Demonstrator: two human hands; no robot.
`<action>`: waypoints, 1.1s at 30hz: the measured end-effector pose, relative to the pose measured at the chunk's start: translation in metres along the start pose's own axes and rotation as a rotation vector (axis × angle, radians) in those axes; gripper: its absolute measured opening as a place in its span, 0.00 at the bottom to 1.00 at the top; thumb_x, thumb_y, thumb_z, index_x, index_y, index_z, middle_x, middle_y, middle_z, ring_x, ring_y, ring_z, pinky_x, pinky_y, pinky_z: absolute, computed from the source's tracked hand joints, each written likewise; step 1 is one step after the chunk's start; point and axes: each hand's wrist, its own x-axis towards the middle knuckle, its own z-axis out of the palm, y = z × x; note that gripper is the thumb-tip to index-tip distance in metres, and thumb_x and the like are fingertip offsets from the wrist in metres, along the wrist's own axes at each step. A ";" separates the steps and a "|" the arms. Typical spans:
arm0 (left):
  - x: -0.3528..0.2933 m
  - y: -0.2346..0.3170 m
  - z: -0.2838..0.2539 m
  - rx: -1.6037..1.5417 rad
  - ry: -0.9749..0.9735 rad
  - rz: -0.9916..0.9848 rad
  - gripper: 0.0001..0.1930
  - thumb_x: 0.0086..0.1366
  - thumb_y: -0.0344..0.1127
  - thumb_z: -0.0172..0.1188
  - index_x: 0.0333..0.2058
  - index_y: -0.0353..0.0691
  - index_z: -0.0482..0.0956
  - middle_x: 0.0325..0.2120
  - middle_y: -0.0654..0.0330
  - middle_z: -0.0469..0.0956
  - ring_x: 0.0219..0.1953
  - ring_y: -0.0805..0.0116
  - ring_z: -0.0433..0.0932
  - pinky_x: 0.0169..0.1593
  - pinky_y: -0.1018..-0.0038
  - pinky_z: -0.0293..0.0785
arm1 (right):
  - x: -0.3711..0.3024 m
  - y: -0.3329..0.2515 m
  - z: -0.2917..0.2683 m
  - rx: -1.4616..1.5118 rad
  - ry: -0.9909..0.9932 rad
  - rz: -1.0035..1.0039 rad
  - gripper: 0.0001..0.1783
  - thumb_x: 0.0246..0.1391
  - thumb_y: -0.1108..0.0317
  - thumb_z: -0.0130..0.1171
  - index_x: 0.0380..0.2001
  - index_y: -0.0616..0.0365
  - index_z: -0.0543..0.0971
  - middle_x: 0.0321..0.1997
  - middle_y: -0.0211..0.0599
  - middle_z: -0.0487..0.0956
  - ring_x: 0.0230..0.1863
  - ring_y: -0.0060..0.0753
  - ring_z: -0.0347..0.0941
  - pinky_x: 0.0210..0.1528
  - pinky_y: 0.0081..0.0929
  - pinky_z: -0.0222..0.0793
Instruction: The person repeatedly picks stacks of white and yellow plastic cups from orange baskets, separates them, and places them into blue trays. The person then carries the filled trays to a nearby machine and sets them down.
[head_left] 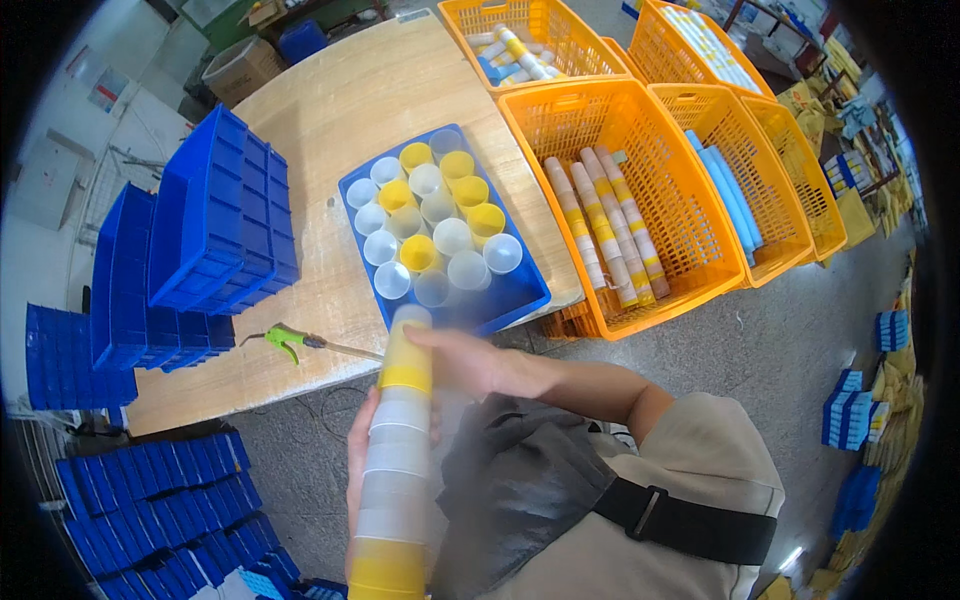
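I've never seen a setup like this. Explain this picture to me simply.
There is no machine here: someone works bare-handed. A wide fisheye camera on the wearer's head looks down, so straight edges bend. The left hand holds a long stack of nested white and yellow cups; the right hand, blurred, has its fingers at the stack's upper end. On the table are a blue tray of cups, a green trigger tool and blue bins. Orange baskets stand to the right, the nearest holding what look like similar stacks.
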 end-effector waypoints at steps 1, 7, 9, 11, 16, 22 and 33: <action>-0.005 0.003 0.001 0.017 -0.018 0.035 0.35 0.73 0.57 0.46 0.62 0.28 0.62 0.44 0.39 0.73 0.40 0.56 0.76 0.41 0.67 0.80 | 0.000 -0.008 0.009 -0.022 0.044 -0.071 0.25 0.65 0.48 0.57 0.55 0.55 0.71 0.53 0.39 0.79 0.55 0.34 0.76 0.56 0.37 0.73; -0.027 0.036 0.000 -0.065 -0.189 0.041 0.34 0.74 0.57 0.43 0.60 0.28 0.66 0.37 0.35 0.77 0.33 0.52 0.83 0.27 0.67 0.83 | 0.013 -0.035 -0.008 -0.145 0.041 -0.033 0.29 0.65 0.44 0.55 0.58 0.54 0.69 0.50 0.39 0.79 0.49 0.42 0.79 0.52 0.46 0.77; -0.032 0.034 0.001 0.108 0.021 0.171 0.32 0.75 0.54 0.43 0.61 0.29 0.66 0.39 0.36 0.77 0.36 0.53 0.83 0.30 0.68 0.84 | 0.020 -0.022 -0.028 0.055 0.062 0.269 0.33 0.66 0.42 0.53 0.61 0.57 0.66 0.55 0.42 0.75 0.54 0.47 0.76 0.54 0.45 0.76; -0.034 0.027 0.005 0.162 0.129 0.226 0.30 0.75 0.52 0.43 0.61 0.29 0.66 0.40 0.36 0.78 0.37 0.54 0.83 0.32 0.69 0.84 | 0.020 -0.008 -0.041 0.021 0.227 0.111 0.34 0.67 0.42 0.51 0.61 0.59 0.66 0.60 0.43 0.72 0.58 0.47 0.73 0.56 0.43 0.75; -0.020 0.009 0.020 0.223 0.177 0.068 0.28 0.75 0.50 0.45 0.61 0.31 0.66 0.46 0.33 0.77 0.39 0.57 0.82 0.34 0.69 0.85 | -0.038 0.017 -0.016 -1.948 0.372 -1.061 0.32 0.58 0.59 0.62 0.62 0.59 0.67 0.64 0.45 0.69 0.63 0.47 0.68 0.63 0.46 0.63; -0.007 -0.001 0.028 0.295 0.028 -0.114 0.31 0.75 0.52 0.43 0.62 0.28 0.64 0.47 0.34 0.77 0.38 0.59 0.82 0.39 0.70 0.81 | -0.064 -0.014 -0.021 -2.136 0.317 -1.213 0.29 0.50 0.69 0.65 0.56 0.58 0.73 0.55 0.43 0.77 0.60 0.41 0.72 0.59 0.44 0.62; 0.007 0.019 0.005 0.322 0.012 -0.212 0.34 0.74 0.58 0.43 0.56 0.26 0.70 0.37 0.40 0.81 0.32 0.57 0.84 0.36 0.67 0.83 | -0.090 -0.020 -0.038 -2.114 0.540 -1.004 0.47 0.41 0.59 0.75 0.64 0.59 0.66 0.67 0.47 0.65 0.70 0.51 0.58 0.63 0.53 0.59</action>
